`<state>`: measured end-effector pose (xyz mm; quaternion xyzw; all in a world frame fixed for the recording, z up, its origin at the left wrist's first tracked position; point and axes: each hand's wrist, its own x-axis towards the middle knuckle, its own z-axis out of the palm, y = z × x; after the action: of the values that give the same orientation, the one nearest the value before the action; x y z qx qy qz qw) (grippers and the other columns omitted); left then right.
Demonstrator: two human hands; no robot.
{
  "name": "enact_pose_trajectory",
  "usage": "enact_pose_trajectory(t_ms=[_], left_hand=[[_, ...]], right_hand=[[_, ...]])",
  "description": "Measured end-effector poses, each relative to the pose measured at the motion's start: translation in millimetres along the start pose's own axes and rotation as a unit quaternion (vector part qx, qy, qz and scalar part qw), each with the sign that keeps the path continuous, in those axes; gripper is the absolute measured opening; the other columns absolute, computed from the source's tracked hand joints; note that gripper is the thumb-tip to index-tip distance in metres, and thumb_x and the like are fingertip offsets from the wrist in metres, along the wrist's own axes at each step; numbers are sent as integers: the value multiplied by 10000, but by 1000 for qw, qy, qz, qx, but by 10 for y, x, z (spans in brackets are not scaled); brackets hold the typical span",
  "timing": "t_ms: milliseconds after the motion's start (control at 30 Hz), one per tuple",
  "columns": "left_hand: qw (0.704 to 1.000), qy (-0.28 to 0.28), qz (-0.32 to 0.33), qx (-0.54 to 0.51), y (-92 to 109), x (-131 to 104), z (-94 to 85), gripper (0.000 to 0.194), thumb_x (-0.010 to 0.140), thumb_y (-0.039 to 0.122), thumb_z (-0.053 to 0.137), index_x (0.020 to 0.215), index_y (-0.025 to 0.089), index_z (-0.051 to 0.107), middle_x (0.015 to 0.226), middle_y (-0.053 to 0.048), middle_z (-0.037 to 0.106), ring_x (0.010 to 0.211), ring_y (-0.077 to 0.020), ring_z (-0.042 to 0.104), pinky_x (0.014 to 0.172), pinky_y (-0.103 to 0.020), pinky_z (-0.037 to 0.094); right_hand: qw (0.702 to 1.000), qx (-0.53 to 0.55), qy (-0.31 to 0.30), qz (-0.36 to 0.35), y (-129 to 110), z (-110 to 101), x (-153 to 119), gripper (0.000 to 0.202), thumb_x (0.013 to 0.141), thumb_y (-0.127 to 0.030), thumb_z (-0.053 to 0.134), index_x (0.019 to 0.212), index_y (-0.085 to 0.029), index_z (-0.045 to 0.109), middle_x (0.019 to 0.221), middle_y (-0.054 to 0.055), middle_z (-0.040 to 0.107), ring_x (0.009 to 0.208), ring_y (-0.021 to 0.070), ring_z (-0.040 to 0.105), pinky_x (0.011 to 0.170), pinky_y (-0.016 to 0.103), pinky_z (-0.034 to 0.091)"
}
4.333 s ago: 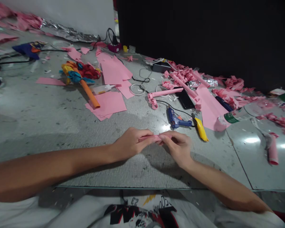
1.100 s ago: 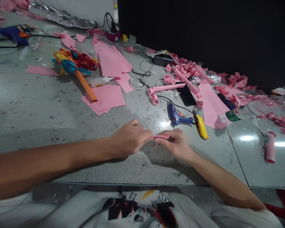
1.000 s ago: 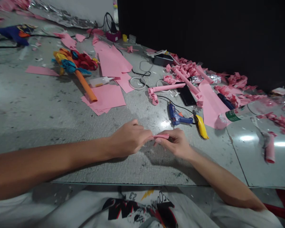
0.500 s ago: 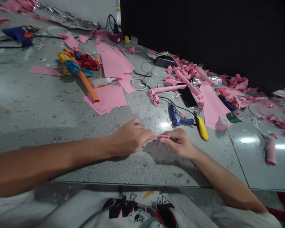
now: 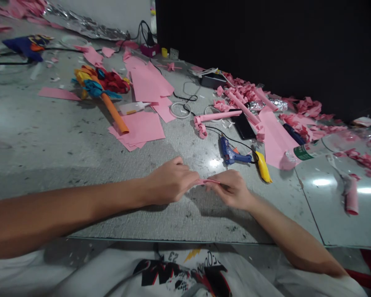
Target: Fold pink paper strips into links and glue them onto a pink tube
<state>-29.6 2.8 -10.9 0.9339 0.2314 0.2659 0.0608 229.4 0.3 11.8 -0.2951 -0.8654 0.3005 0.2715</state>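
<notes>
Between my two hands, a small strip of pink paper [image 5: 203, 181] is stretched low over the grey table. My left hand [image 5: 174, 181] pinches its left end, with the fingers curled in. The right end is gripped by my right hand [image 5: 230, 187], thumb and fingers pressed together and slightly blurred. Just beyond my right hand lie a blue glue gun [image 5: 235, 154] and a yellow ribbed object [image 5: 263, 167]. A stack of pink sheets [image 5: 145, 128] rests beyond my left hand.
Beyond the hands are an orange tube with coloured paper flowers [image 5: 113, 111], a glue bottle [image 5: 132, 108], a black phone [image 5: 243, 126] and rolled pink tubes [image 5: 219, 115]. A plastic bottle [image 5: 324, 146] lies at right. The table's front edge [image 5: 173, 240] runs near my body.
My right hand has turned a little, its fingers now more curled over the pink strip. My left hand has barely moved, and both still hold the strip.
</notes>
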Motion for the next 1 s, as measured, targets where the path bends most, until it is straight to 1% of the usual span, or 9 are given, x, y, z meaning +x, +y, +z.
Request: enact_pose_trajectory(t_ms=[167,267,333,467,567,667,767,900,1000], left_hand=[[999,-7,-22,-27,18,29,-33,375,1159,266,398,858,177,602,727,1,644,665,-163,532,774,-373,321],[996,-8,-40,-74,33,35,-46,292,1137,263,458,936,178,652,798,2,703,732,-163,604,809,-376,330],[996,-9,-39,-84,36,32,-39,245,1122,243,478,999,181,681,847,-8,740,780,-172,641,819,-380,333],[998,-2,-13,-54,31,18,-3,257,1119,224,471,1022,182,705,869,-36,768,793,-189,651,789,-386,322],[1000,3,1,-24,32,15,6,269,1116,207,467,990,177,703,819,-33,741,758,-188,624,772,-384,314],[1000,6,10,5,41,19,-13,298,1108,191,461,907,174,681,763,-28,702,722,-187,589,775,-383,321],[1000,8,9,14,42,30,-48,311,1109,199,469,878,171,676,737,-22,685,710,-185,574,786,-382,326],[999,3,-35,-31,-4,58,-84,379,1138,259,457,839,172,673,704,-7,679,680,-170,564,805,-363,349],[995,-1,-72,-68,-69,78,-72,409,1144,290,462,807,177,664,691,3,669,664,-159,565,816,-353,367]], right_hand=[[997,-57,14,-49,-9,8,1,253,1103,-211,578,907,-196,738,655,-6,711,516,114,560,548,286,383],[993,-92,10,-73,18,20,-21,218,1095,-178,569,939,-191,721,644,-16,670,521,120,538,549,300,358],[988,-123,-5,-92,36,32,-37,209,1082,-147,538,976,-179,715,658,-7,659,538,134,538,560,314,358],[978,-175,-31,-107,36,49,-52,244,1065,-126,484,1008,-180,715,690,16,672,563,156,553,578,330,372],[975,-188,-28,-113,28,68,-62,231,1064,-121,494,990,-178,706,674,12,651,556,155,541,573,330,356],[978,-175,-27,-108,46,89,-80,203,1040,-94,508,1004,-163,695,684,13,647,565,153,551,578,327,355],[985,-141,-27,-93,89,64,-74,246,1017,-69,482,1053,-158,709,702,19,672,579,156,589,581,315,380],[995,-57,-23,-76,152,-79,0,241,1046,-102,518,1032,-189,742,706,7,729,585,140,653,591,274,447],[999,7,-35,-28,165,-202,67,245,1073,-161,560,936,-202,760,676,-1,736,563,128,674,587,254,486]])
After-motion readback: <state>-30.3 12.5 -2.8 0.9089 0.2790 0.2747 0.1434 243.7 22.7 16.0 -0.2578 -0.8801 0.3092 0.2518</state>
